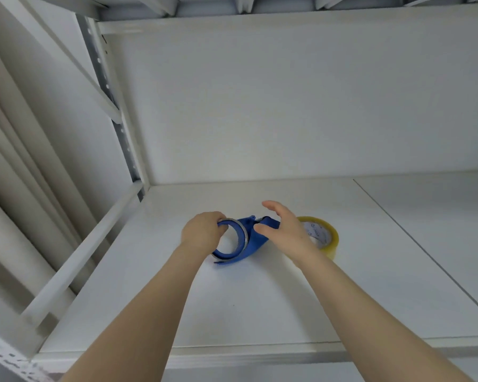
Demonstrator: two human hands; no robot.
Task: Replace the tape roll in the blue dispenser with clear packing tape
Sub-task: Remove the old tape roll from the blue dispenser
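The blue dispenser (249,245) lies on the white shelf (260,299), its round ring toward the left. My left hand (202,232) is closed over the top left of that ring. My right hand (283,230) hovers just right of the dispenser's body with fingers spread, thumb close to the blue plastic; whether it touches is unclear. Behind my right hand stands the clear packing tape roll (324,237), yellowish with a white printed core, partly hidden by the wrist.
The shelf has a white back wall (287,106) and a perforated upright post (122,133) at the left. A white rail (86,249) runs along the shelf's left side. A seam (411,241) crosses the shelf on the right.
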